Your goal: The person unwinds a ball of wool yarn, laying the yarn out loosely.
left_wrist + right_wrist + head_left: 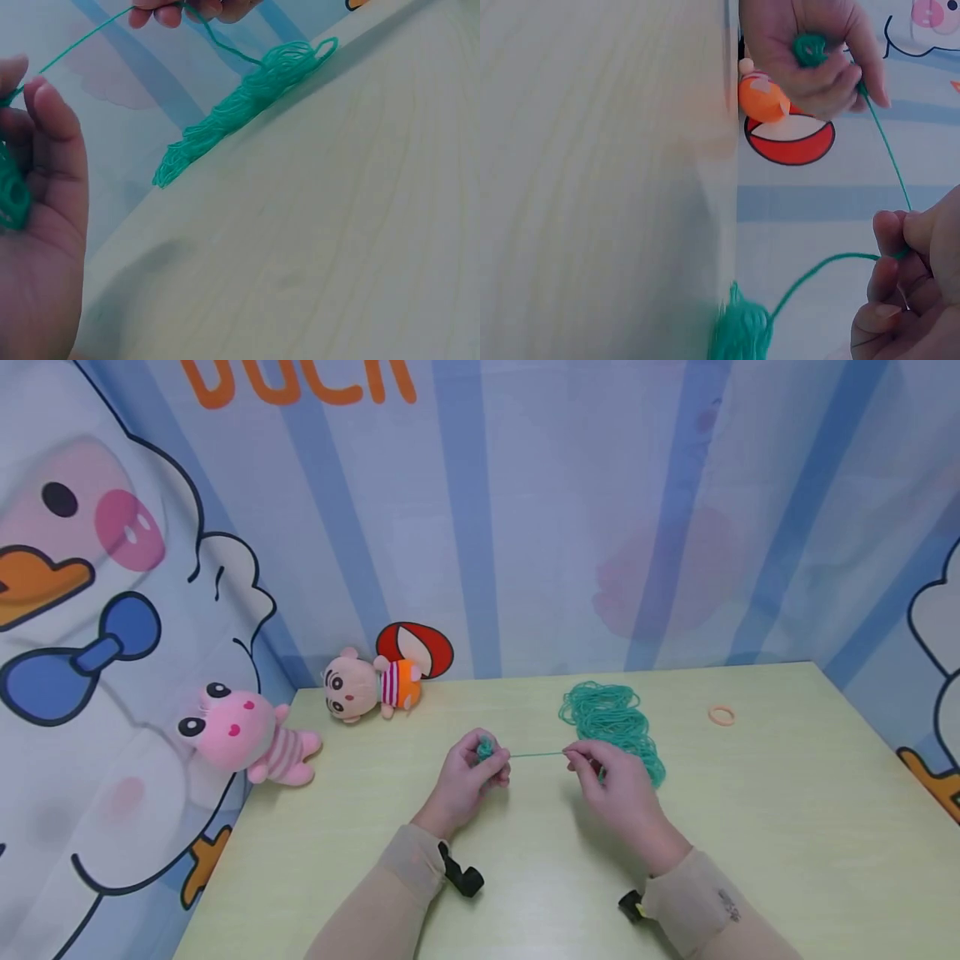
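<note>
My left hand (467, 777) grips a small wound bundle of green yarn (485, 747), its fingers curled round it. From that bundle a single yarn strand (536, 754) runs taut across to my right hand (618, 793), which pinches it between thumb and fingertips. Beyond the right hand lies a loose skein of green yarn (603, 714) on the table; the right hand covers part of its near edge in the head view. In the right wrist view, a slack length of yarn (817, 266) curves from the right fingertips down to the skein.
A pale wooden table (787, 827) carries a pink plush toy (251, 735) at the left and a striped-shirt plush toy (371, 685) near the back edge. A pinkish-orange ring (722, 716) lies right of the skein. Behind hangs a blue striped cloth (525, 527) with cartoon prints.
</note>
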`<state>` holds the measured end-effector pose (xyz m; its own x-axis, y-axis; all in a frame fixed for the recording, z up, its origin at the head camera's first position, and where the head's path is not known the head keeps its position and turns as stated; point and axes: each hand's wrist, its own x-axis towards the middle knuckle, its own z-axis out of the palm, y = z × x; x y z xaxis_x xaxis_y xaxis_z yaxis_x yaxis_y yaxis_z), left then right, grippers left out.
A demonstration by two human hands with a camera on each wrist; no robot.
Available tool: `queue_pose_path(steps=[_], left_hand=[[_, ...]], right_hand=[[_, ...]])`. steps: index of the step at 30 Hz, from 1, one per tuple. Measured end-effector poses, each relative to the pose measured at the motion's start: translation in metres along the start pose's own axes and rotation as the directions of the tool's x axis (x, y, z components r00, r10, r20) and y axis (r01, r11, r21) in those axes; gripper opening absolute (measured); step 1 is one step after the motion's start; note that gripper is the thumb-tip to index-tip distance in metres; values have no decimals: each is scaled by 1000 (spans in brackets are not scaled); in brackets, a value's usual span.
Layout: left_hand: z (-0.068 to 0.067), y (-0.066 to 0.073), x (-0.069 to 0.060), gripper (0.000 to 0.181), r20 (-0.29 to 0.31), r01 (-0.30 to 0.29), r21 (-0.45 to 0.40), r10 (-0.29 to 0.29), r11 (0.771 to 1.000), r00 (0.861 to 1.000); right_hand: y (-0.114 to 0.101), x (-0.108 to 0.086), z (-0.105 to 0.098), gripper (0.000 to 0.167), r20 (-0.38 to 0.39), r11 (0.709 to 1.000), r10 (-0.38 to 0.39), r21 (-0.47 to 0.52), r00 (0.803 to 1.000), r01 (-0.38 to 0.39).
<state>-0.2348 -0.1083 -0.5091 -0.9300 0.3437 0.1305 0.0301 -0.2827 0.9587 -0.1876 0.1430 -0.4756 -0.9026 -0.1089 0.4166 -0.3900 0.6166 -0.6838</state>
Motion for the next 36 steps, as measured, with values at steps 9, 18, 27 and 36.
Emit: queue_pose_path(steps=[9, 18, 27, 36], left_hand=[[-4, -4, -1, 23, 4, -71, -81, 72, 994, 997], [-2, -3, -1, 25, -90, -102, -79, 94, 992, 991], [-4, -6, 0, 27, -12, -42, -121, 41, 992, 999], [-1, -6, 3, 22, -8, -21, -74, 20, 997, 1000]], right_hand=[[24, -10, -33, 20, 6, 996, 92, -20, 996, -92], [47, -17, -61, 21, -35, 985, 138, -102, 990, -141], [56, -17, -68, 24, 19, 965, 195, -180, 981, -189], [43, -13, -53, 28, 66, 961, 188, -218, 980, -170]])
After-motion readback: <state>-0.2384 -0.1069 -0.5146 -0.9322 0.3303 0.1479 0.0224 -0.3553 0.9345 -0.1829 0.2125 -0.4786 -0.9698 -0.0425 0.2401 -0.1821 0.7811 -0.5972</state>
